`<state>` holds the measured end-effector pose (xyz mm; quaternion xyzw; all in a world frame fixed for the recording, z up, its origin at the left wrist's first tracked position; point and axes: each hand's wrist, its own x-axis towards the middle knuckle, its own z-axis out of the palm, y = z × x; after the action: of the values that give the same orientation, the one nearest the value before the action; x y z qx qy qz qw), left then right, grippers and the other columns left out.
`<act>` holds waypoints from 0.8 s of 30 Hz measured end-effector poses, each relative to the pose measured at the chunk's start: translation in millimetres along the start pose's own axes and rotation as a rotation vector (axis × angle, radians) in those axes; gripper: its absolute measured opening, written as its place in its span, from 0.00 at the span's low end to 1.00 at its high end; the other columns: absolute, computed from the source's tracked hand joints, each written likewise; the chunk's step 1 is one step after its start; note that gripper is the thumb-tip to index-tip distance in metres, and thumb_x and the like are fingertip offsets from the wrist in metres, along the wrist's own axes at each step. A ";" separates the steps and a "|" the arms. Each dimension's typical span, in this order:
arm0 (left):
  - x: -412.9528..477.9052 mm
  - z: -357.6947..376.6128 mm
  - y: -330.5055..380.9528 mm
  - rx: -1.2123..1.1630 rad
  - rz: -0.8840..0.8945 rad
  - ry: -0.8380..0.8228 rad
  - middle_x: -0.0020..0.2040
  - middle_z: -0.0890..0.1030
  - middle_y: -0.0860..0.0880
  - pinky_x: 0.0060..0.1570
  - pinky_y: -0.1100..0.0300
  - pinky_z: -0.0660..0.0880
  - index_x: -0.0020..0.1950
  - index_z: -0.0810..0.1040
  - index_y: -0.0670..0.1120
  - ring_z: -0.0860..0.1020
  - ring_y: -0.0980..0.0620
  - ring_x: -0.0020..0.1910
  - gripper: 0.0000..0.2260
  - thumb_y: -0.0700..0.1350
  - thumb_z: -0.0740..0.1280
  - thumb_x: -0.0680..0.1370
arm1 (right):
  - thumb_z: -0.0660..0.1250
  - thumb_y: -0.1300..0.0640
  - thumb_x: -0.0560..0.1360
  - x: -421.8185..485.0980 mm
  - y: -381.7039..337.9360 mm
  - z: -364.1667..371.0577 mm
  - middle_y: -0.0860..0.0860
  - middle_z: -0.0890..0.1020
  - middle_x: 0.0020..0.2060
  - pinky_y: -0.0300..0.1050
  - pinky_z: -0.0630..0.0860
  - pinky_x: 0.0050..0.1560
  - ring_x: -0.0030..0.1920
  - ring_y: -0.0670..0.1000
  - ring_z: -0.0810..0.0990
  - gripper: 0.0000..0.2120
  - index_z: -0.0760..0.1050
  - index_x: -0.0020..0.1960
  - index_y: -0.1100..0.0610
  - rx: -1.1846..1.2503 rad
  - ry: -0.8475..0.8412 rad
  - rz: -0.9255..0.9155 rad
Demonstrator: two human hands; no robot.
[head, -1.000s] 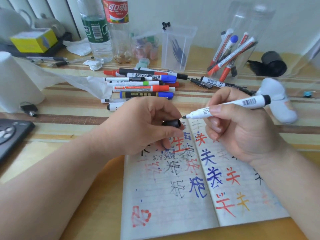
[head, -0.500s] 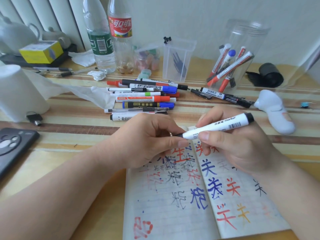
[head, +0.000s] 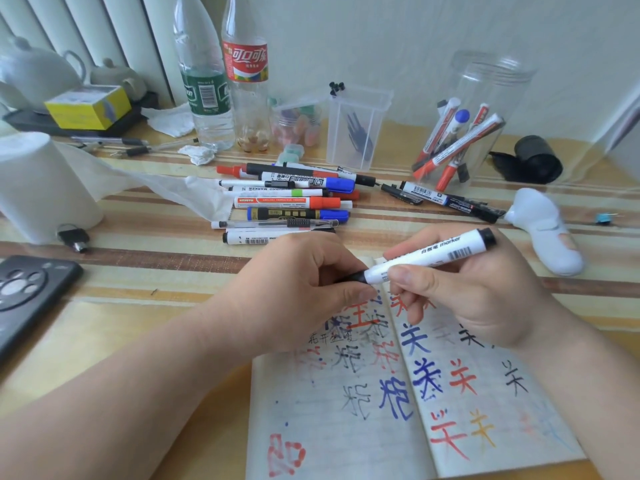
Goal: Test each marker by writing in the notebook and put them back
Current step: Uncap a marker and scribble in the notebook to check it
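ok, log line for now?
right hand: grips white marker | left hand: pinches black cap on its tip | notebook: open below

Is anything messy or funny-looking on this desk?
Yes. Many markers lie loose in a heap on the table, outside the clear jar, and a crumpled tissue sits by the bottles. Ink on the notebook looks smudged.

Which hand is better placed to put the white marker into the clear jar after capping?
Probably the right. The right hand grips the white marker by its barrel, and the clear jar stands on its side. The left hand only pinches the black cap at the tip.
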<state>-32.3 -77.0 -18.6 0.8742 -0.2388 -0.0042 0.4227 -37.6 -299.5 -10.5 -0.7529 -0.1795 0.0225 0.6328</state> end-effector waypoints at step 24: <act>2.8 5.0 6.7 0.178 0.120 0.290 0.43 0.79 0.62 0.38 0.60 0.74 0.53 0.83 0.58 0.77 0.60 0.42 0.12 0.59 0.60 0.81 | 0.67 0.54 0.81 6.8 0.5 29.6 0.40 0.80 0.31 0.34 0.71 0.39 0.34 0.41 0.78 0.07 0.78 0.43 0.48 -0.172 0.197 -0.097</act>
<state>-33.6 -85.4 -16.3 0.8839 -0.2262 0.1683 0.3732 -38.7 -269.6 -15.5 -0.7934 -0.1539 -0.0975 0.5808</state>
